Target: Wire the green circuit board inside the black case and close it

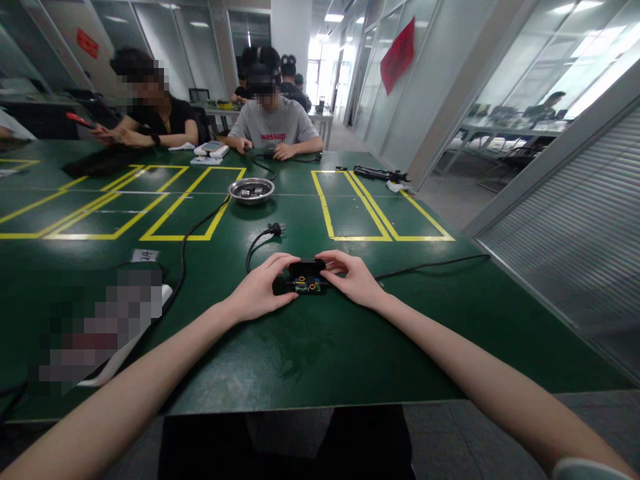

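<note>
On the table in front of me lies an opened black power adapter case [308, 268], its inside facing me. A circuit board [303, 287] with ring-shaped orange coils sits in its lower part. My left hand [263, 288] curves round the left side, thumb at the near edge and fingers at the far edge. From the right, my right hand [354, 279] grips the upper right part with bent fingers and thumb. A black cord with a plug [274, 229] lies beyond my left hand, and another cable [433, 265] runs off to the right.
A metal bowl [251, 191] holding small parts stands farther back. At the left are a white-edged blurred object [160, 308] and a long black cable [183, 257]. Black tools [380, 175] lie back right. Two people [273, 120] sit across the green table [240, 360].
</note>
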Motion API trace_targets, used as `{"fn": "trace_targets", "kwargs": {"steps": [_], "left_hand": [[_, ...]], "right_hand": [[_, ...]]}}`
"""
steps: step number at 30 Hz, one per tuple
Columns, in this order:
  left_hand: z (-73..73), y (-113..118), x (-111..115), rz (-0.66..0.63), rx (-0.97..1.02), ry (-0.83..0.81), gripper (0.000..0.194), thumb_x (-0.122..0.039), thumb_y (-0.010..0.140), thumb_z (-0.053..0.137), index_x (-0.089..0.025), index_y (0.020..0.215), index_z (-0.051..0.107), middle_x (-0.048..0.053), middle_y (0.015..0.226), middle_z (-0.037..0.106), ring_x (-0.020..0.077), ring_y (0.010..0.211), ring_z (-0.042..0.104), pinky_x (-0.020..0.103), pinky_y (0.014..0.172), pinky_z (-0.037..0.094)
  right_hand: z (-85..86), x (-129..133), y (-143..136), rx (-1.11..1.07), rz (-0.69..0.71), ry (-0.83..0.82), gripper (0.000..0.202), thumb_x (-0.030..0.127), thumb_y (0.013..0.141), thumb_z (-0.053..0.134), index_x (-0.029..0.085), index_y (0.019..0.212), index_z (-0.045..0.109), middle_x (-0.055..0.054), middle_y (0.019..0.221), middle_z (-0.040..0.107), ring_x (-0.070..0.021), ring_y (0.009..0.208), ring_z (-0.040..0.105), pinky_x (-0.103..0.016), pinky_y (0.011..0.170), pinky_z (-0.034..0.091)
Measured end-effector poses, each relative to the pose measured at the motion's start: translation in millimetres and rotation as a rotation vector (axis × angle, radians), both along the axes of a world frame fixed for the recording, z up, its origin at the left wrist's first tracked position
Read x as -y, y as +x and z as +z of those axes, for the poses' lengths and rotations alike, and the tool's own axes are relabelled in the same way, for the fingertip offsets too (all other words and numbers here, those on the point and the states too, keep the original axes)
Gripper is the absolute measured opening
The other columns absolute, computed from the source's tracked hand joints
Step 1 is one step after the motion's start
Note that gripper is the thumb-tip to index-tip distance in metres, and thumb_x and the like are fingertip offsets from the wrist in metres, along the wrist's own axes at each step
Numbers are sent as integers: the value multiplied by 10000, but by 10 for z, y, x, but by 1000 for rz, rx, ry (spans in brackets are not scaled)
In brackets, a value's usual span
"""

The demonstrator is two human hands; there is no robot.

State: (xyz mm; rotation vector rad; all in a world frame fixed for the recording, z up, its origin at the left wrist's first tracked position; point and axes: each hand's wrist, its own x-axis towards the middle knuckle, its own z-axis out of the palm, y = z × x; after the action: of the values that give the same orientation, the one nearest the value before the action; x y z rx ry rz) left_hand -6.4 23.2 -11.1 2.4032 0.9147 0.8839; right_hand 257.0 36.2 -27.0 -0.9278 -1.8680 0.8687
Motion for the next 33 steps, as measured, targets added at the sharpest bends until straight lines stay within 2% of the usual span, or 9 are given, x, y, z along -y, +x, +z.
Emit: {"fn": "trace_targets", "kwargs": {"steps": [7, 11, 20, 26, 28, 33], "left_hand": [[2, 3, 13, -11, 23, -36, 523, -208, 847, 737, -230, 1336, 552, 89, 1305, 615, 219, 1046, 693, 402, 963, 615], [1, 10, 13, -13, 27, -33, 515, -183, 834, 737, -218, 1316, 558, 80, 1263, 624, 203, 1017, 678, 389, 946, 613], [50, 26, 23, -33, 36, -53, 338, -196, 841, 719, -208, 1160, 608, 63, 1178, 645, 205, 1020, 663, 374, 933, 598], [41, 19, 22, -10, -44, -79, 298, -233, 851, 710, -205, 1139, 637, 51, 1101, 722, 228, 1005, 691, 382, 923, 562], [41, 15, 21, 2, -73, -86, 281, -257, 865, 703, -209, 1135, 644, 50, 1092, 734, 236, 1002, 696, 383, 919, 554], [70, 20, 17, 22, -109, -98, 246, -316, 915, 660, -214, 1138, 644, 54, 1101, 737, 244, 1014, 688, 387, 929, 541]], "right_hand": [[80, 47, -4, 18, 7, -11, 237, 294, 896, 675, 197, 1105, 732, -57, 992, 778, -189, 818, 744, -361, 808, 643], [115, 63, 0, 45, 15, -5, 212, 351, 930, 663, 187, 1041, 739, -63, 972, 776, -199, 834, 741, -374, 821, 635], [141, 82, 26, 71, 135, 161, 92, 281, 900, 704, 196, 933, 715, -76, 1023, 736, -195, 903, 718, -348, 798, 633], [135, 80, 34, 127, 164, 298, 21, 223, 889, 708, 204, 882, 702, -75, 1004, 712, -198, 911, 699, -364, 826, 620], [126, 75, 48, 151, 176, 299, 58, 241, 885, 720, 209, 932, 709, -78, 1041, 700, -202, 931, 697, -369, 833, 621], [97, 58, 65, 275, 235, 346, 393, 277, 837, 788, 241, 1213, 683, -102, 1223, 664, -250, 1106, 681, -434, 962, 590]]}}
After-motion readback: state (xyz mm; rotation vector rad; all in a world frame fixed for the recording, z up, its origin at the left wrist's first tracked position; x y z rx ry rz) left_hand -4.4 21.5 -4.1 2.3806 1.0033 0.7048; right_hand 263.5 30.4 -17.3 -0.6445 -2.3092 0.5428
